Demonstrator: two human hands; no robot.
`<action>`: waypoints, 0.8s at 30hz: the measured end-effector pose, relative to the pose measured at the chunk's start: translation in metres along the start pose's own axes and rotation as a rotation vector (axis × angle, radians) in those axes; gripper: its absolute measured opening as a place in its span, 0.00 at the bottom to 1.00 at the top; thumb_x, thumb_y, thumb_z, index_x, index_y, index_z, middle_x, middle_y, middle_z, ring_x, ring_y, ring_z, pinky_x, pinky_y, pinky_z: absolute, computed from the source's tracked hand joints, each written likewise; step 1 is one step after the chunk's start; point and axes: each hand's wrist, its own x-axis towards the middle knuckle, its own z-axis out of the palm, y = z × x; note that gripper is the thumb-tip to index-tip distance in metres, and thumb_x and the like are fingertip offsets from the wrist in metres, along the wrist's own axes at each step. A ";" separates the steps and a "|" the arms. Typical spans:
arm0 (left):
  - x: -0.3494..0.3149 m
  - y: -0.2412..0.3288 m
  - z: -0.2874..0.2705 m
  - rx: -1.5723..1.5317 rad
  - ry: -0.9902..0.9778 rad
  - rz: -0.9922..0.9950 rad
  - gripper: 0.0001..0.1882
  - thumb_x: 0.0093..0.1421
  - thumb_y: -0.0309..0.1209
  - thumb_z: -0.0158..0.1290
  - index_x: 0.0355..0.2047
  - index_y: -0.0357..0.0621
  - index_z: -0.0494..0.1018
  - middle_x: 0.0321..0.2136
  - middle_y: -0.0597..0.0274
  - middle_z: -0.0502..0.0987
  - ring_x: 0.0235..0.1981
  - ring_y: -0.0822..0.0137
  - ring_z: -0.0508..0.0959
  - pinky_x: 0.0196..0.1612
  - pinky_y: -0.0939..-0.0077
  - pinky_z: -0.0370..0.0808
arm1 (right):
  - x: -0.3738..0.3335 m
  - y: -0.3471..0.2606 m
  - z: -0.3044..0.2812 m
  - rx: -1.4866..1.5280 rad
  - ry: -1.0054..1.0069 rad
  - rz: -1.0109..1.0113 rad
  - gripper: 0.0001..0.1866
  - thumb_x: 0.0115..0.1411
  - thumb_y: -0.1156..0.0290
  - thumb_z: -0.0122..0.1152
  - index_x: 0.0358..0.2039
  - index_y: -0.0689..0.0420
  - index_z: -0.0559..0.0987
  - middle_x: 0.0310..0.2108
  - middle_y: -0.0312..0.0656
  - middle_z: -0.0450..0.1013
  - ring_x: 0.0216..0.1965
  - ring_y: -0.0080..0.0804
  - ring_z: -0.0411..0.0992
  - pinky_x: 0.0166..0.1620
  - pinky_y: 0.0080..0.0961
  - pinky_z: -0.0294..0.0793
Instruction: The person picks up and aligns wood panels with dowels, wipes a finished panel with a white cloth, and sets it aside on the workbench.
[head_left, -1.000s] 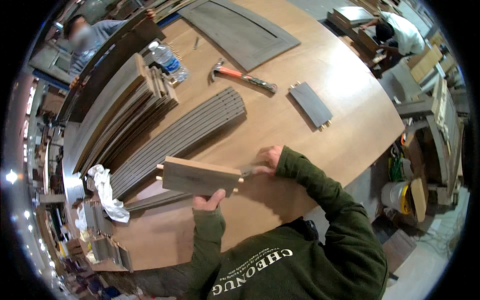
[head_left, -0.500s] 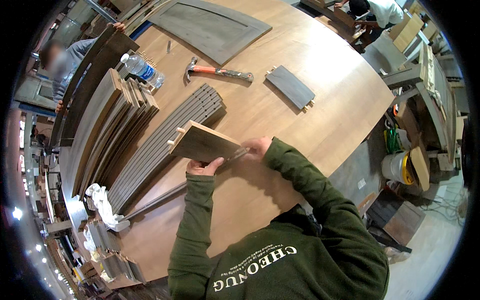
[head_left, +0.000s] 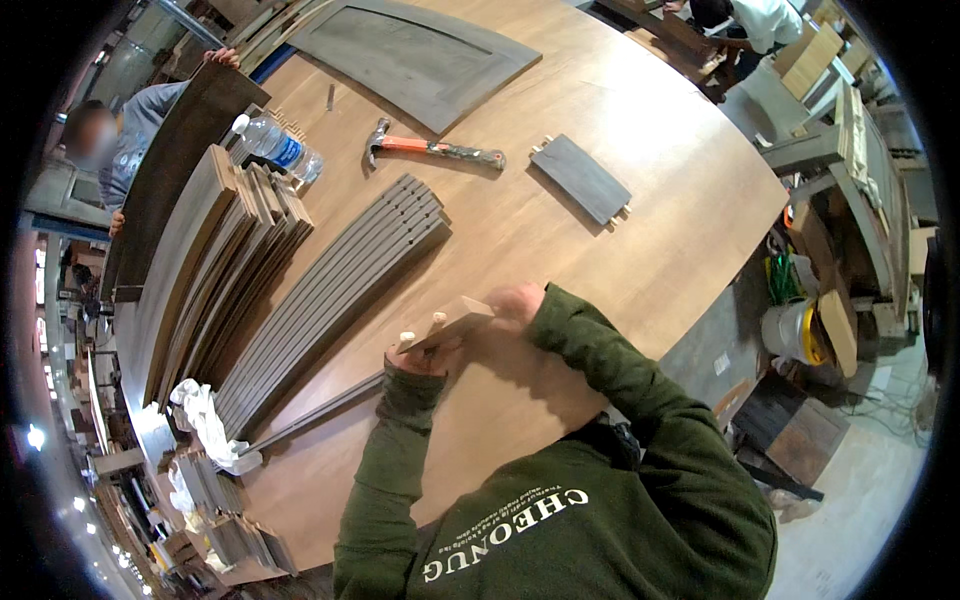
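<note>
A short wooden board (head_left: 462, 318) with two pale dowels in its near-left end is tilted edge-up between my hands. My left hand (head_left: 425, 360) is closed around its dowelled end from below. My right hand (head_left: 515, 304), a little blurred, is closed at the board's other end, its fingertips partly hidden. A long narrow grey rail (head_left: 318, 411) slants from the lower left to my left hand, where its upper end is hidden. Beyond lies a similar small grey panel (head_left: 582, 178) with dowels at both ends. Left of my hands sits a row of grey slotted rails (head_left: 330, 300).
A claw hammer (head_left: 435, 149), a water bottle (head_left: 277, 148) and a large grey panel (head_left: 420, 60) lie on the table (head_left: 690, 215). Stacked curved boards (head_left: 205, 270) and a white cloth (head_left: 205, 415) are at the left. A co-worker (head_left: 145, 135) holds a dark board (head_left: 180, 180).
The short board has turned from showing its dark face to nearly edge-up, its dowels moving right and down. The co-worker's dark board has shifted slightly at the left.
</note>
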 end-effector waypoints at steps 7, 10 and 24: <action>0.017 0.011 -0.029 -0.127 -0.205 -0.208 0.26 0.43 0.37 0.62 0.43 0.45 0.68 0.37 0.61 0.74 0.35 0.62 0.76 0.36 0.72 0.73 | 0.003 -0.040 -0.040 0.077 -0.029 0.017 0.24 0.47 0.58 0.61 0.43 0.56 0.73 0.37 0.45 0.71 0.36 0.40 0.70 0.37 0.31 0.70; 0.031 0.038 -0.043 -0.786 0.098 -0.390 0.38 0.39 0.49 0.63 0.45 0.36 0.63 0.41 0.53 0.71 0.43 0.61 0.71 0.47 0.68 0.67 | 0.011 -0.070 -0.047 0.368 0.135 -0.162 0.27 0.46 0.58 0.60 0.46 0.57 0.72 0.39 0.45 0.71 0.38 0.38 0.70 0.41 0.30 0.68; 0.048 0.088 -0.031 -0.181 0.386 -0.370 0.06 0.51 0.28 0.48 0.28 0.38 0.70 0.23 0.52 0.71 0.24 0.56 0.72 0.28 0.69 0.69 | 0.054 -0.142 -0.031 0.350 0.311 -0.433 0.22 0.41 0.79 0.40 0.38 0.64 0.74 0.36 0.52 0.71 0.37 0.47 0.71 0.43 0.33 0.69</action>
